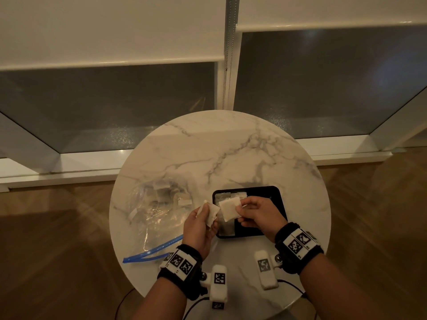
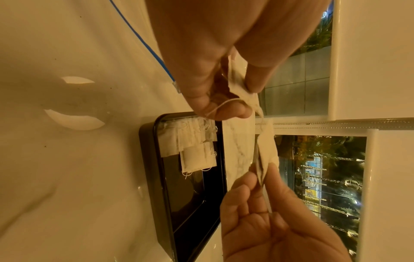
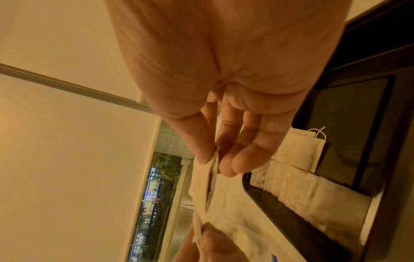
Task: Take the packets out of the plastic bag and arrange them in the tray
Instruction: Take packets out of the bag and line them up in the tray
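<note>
Head view is showing the right hand (image 1: pixel 256 212) pinching a flat, square, off-white paper packet (image 1: pixel 229 208) by its right edge between thumb and fingertips, holding it just above the near-left part of the shallow black rectangular tray (image 1: pixel 280 199) on the round white marble-patterned table (image 1: pixel 208 146). The tray's open dark floor is lying directly below and to the right of that packet, so the right hand is sitting nearer the drop spot and, by my judgement, needing only a short lowering. The left hand (image 1: pixel 201 225) is curling its thumb and fingers round a second, crumpled packet (image 1: pixel 211 214), hanging between the tray's left rim and the clear plastic zip bag with a blue seal strip (image 1: pixel 157 215), which is lying slack on the table to the left, a few pale packets showing through it. Left wrist view is showing a thin white string looping from the crumpled packet, and the two held packets appear to be touching or joined there; I cannot tell which. In the tray, a row of overlapping packets (image 2: pixel 190 136) is lining the left end, running from far edge to near. Each packet is looking thin, limp and fibrous, like a tea bag.
</note>
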Available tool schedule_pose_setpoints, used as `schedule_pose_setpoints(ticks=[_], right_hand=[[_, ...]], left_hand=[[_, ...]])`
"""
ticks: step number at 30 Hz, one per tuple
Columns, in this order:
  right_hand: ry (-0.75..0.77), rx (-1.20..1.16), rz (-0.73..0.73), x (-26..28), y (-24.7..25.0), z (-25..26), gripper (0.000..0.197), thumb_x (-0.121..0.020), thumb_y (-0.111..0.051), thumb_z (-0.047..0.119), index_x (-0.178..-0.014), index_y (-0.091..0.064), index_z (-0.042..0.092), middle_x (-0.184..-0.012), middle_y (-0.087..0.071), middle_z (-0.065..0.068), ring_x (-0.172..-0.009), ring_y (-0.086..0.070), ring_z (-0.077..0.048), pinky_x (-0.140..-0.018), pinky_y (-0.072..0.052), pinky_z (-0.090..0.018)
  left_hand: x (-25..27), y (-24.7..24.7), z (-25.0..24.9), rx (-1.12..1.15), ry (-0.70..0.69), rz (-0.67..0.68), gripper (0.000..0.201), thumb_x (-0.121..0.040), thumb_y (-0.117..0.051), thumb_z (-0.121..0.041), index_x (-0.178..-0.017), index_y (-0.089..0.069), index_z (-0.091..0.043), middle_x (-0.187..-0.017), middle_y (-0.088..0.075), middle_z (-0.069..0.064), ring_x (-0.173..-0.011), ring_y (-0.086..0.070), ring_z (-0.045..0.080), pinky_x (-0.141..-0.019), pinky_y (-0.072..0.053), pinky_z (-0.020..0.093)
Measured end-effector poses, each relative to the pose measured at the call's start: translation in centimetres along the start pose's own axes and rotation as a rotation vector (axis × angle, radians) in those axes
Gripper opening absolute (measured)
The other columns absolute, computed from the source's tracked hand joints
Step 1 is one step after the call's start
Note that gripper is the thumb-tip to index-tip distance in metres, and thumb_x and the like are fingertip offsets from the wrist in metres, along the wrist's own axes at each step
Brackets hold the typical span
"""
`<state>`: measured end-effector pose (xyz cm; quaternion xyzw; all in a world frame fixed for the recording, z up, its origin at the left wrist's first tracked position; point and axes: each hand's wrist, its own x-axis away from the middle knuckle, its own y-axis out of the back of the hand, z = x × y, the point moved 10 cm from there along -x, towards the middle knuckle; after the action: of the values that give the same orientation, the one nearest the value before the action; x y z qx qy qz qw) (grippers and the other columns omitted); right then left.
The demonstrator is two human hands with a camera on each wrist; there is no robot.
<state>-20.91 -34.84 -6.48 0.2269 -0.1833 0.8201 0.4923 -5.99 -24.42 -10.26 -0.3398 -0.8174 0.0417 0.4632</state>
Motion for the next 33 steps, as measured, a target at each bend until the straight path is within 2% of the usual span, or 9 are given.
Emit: schedule_pose_setpoints(ticks=[6, 8, 14, 16, 19, 22, 26, 29, 33], right_hand=[[-0.006, -0.040, -0.063, -1.1, 2.2, -0.7, 0.009, -0.087, -0.070, 0.005, -0.095, -0.067, 0.002, -0.083, -0.068, -0.011, -0.073, -0.066, -0.018, -0.062, -0.056, -0.026], [0.003, 0.021, -0.089, -1.6, 3.1, -1.0, 0.014, -0.088, -0.070, 0.007, -0.099, -0.066, 0.000, -0.087, -0.068, -0.013, -0.075, -0.066, -0.018, -0.061, -0.056, -0.024], [-0.014, 0.183, -0.179, -3.4, 6.0, -2.5, 0.011, -0.092, -0.063, 0.004, -0.102, -0.065, 0.007, -0.096, -0.068, -0.012, -0.078, -0.065, -0.019, -0.061, -0.055, -0.025], [-0.054, 0.205, -0.236, -4.0, 7.1, -3.4, 0.011, -0.091, -0.063, 0.004, -0.102, -0.065, 0.007, -0.099, -0.068, -0.013, -0.079, -0.064, -0.020, -0.060, -0.055, -0.026], [-0.079, 0.275, -0.282, -4.8, 7.7, -4.1, 0.008, -0.088, -0.067, 0.006, -0.095, -0.065, 0.010, -0.090, -0.065, -0.011, -0.074, -0.060, -0.019, -0.057, -0.052, -0.026], [-0.093, 0.366, -0.241, -6.0, 7.1, -4.6, 0.008, -0.086, -0.069, 0.007, -0.087, -0.064, 0.013, -0.083, -0.063, -0.009, -0.071, -0.059, -0.018, -0.056, -0.052, -0.027], [-0.138, 0.476, -0.204, -7.5, 6.5, -5.8, 0.016, -0.083, -0.070, 0.004, -0.079, -0.065, 0.018, -0.087, -0.067, -0.012, -0.076, -0.064, -0.024, -0.060, -0.057, -0.031], [-0.154, 0.494, -0.202, -8.3, 6.3, -6.2, 0.020, -0.083, -0.070, 0.000, -0.076, -0.064, 0.017, -0.088, -0.067, -0.013, -0.078, -0.065, -0.026, -0.060, -0.057, -0.030], [-0.188, 0.509, -0.215, -8.7, 6.3, -6.5, 0.019, -0.082, -0.071, -0.002, -0.074, -0.065, 0.015, -0.085, -0.068, -0.014, -0.076, -0.067, -0.027, -0.064, -0.061, -0.033]], left_hand=[[0.0, 0.3, -0.3, -0.062, 0.000, -0.006, 0.016, -0.101, -0.057, -0.028, -0.093, -0.058, -0.014, -0.060, -0.057, -0.002, -0.043, -0.043, 0.007, -0.041, -0.039, 0.017], [0.1, 0.5, -0.3, -0.084, -0.009, -0.012, 0.017, -0.102, -0.057, -0.028, -0.090, -0.056, -0.016, -0.057, -0.056, -0.003, -0.041, -0.041, 0.006, -0.040, -0.037, 0.017], [0.3, 0.7, -0.3, -0.122, -0.039, -0.017, 0.024, -0.101, -0.057, -0.027, -0.081, -0.048, -0.019, -0.058, -0.039, -0.003, -0.040, -0.027, 0.007, -0.038, -0.023, 0.020], [0.2, 1.0, -0.2, -0.139, -0.038, -0.028, 0.022, -0.101, -0.057, -0.028, -0.082, -0.049, -0.019, -0.060, -0.038, -0.002, -0.040, -0.026, 0.007, -0.037, -0.022, 0.020], [0.1, 1.3, 0.0, -0.161, -0.023, -0.044, 0.018, -0.101, -0.058, -0.030, -0.087, -0.051, -0.020, -0.061, -0.039, -0.002, -0.041, -0.026, 0.006, -0.037, -0.021, 0.020], [-0.1, 1.8, 0.5, -0.157, -0.009, -0.063, 0.015, -0.100, -0.059, -0.031, -0.091, -0.054, -0.020, -0.064, -0.041, -0.002, -0.043, -0.028, 0.007, -0.037, -0.022, 0.020], [-0.4, 2.4, 0.9, -0.141, -0.004, -0.084, 0.015, -0.099, -0.061, -0.032, -0.090, -0.054, -0.021, -0.067, -0.045, -0.001, -0.045, -0.031, 0.007, -0.037, -0.025, 0.020], [-0.4, 2.9, 0.9, -0.143, -0.009, -0.095, 0.015, -0.099, -0.061, -0.033, -0.096, -0.057, -0.019, -0.070, -0.049, 0.000, -0.046, -0.034, 0.007, -0.038, -0.028, 0.020], [-0.3, 3.1, 0.9, -0.147, -0.016, -0.094, 0.015, -0.100, -0.059, -0.033, -0.096, -0.059, -0.018, -0.066, -0.050, -0.002, -0.047, -0.036, 0.007, -0.039, -0.029, 0.020]])
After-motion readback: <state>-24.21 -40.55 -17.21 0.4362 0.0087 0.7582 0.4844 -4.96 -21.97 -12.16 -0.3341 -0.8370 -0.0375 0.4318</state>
